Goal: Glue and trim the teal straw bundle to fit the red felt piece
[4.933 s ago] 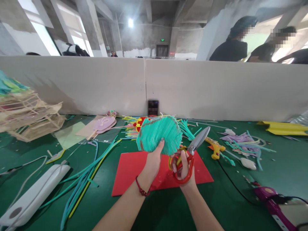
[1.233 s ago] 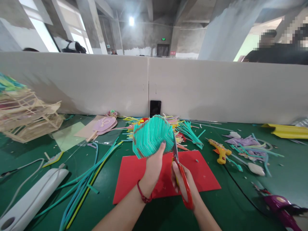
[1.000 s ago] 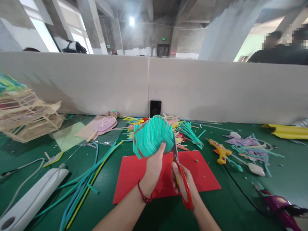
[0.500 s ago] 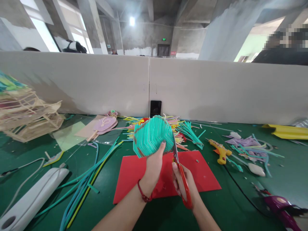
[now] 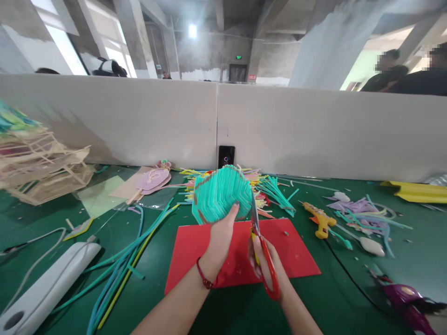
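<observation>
My left hand (image 5: 225,228) grips a teal, many-sided panel (image 5: 220,193) built of thin strips laid side by side, its thumb pressed on the front face. Brown lines run along parts of the panel's edge. In my right hand (image 5: 267,258) is a pair of scissors (image 5: 268,267) with red and yellow handles. Their blades point up and lie along the panel's right edge; whether they touch it I cannot tell. A red sheet (image 5: 293,251) lies on the table below both hands.
Behind the panel are bundles of coloured strips (image 5: 275,193) and a phone (image 5: 226,157) leaning on the white divider (image 5: 139,121). To the right lie a yellow glue gun (image 5: 319,218) and a purple tool (image 5: 407,298). At left are a power strip (image 5: 52,288), long strips (image 5: 129,260) and a stick model (image 5: 42,167).
The panel and my left hand have shifted slightly up and left. The scissors' yellow handle shows more now. The phone's screen has lit up.
</observation>
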The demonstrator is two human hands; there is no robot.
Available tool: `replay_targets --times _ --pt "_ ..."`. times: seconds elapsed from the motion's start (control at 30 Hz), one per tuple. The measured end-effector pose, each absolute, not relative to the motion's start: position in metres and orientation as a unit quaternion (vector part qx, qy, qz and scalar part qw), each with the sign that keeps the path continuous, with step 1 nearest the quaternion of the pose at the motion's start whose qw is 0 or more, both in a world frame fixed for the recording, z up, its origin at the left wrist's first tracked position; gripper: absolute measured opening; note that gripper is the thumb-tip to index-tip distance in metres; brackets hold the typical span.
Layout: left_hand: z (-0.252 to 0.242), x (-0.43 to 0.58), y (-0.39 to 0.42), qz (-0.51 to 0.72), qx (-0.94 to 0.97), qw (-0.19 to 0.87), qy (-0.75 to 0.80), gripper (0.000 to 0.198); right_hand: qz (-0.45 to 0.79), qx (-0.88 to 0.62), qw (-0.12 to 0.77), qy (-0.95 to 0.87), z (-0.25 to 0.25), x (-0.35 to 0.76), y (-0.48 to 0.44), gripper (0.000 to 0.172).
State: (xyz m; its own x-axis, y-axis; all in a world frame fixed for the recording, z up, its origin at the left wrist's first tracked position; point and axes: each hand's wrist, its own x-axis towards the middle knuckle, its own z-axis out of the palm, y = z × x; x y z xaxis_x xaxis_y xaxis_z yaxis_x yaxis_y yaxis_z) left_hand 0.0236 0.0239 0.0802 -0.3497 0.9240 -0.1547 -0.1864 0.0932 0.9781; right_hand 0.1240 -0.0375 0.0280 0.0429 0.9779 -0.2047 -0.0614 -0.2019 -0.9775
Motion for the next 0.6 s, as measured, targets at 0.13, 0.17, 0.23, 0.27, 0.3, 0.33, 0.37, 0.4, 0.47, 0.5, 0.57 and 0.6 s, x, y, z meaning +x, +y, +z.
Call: replay_targets --times 0.13,0.17,0.23,0.27,0.3,0.33,0.37,0.4,0.47,0.5,0.57,0.6 --pt "0.074 0.023 0.028 0.618 0.341 0.458 0.541 0.042 0.554 -0.521 0.479 -0.438 0.025 0.125 -0.035 0.06" --pt "0.072 0.022 0.028 0.617 0.346 0.46 0.536 0.043 0.553 -0.519 0.478 -0.444 0.024 0.125 -0.035 0.06" --pt "0.07 0.022 0.029 0.617 0.351 0.468 0.527 0.044 0.553 -0.515 0.473 -0.453 0.024 0.125 -0.035 0.058" --pt "0.07 0.022 0.028 0.616 0.351 0.474 0.522 0.043 0.552 -0.513 0.473 -0.456 0.024 0.126 -0.035 0.058" --pt "0.07 0.021 0.028 0.614 0.352 0.479 0.519 0.043 0.55 -0.513 0.473 -0.459 0.024 0.126 -0.035 0.058" --pt "0.071 0.021 0.028 0.612 0.354 0.483 0.516 0.042 0.548 -0.514 0.474 -0.46 0.024 0.126 -0.035 0.057" --pt "0.072 0.021 0.027 0.611 0.357 0.482 0.516 0.042 0.545 -0.517 0.475 -0.459 0.024 0.126 -0.035 0.057" --pt "0.074 0.02 0.027 0.611 0.359 0.48 0.518 0.042 0.543 -0.519 0.476 -0.457 0.024 0.126 -0.035 0.057" --pt "0.077 0.019 0.026 0.607 0.36 0.473 0.527 0.043 0.543 -0.522 0.476 -0.454 0.025 0.126 -0.035 0.057" --pt "0.079 0.019 0.026 0.603 0.361 0.471 0.533 0.044 0.545 -0.522 0.476 -0.452 0.025 0.126 -0.035 0.058" --pt "0.081 0.018 0.026 0.591 0.37 0.472 0.54 0.043 0.549 -0.521 0.476 -0.448 0.025 0.126 -0.034 0.058" --pt "0.081 0.018 0.026 0.585 0.379 0.473 0.539 0.042 0.55 -0.521 0.477 -0.446 0.025 0.126 -0.034 0.057"
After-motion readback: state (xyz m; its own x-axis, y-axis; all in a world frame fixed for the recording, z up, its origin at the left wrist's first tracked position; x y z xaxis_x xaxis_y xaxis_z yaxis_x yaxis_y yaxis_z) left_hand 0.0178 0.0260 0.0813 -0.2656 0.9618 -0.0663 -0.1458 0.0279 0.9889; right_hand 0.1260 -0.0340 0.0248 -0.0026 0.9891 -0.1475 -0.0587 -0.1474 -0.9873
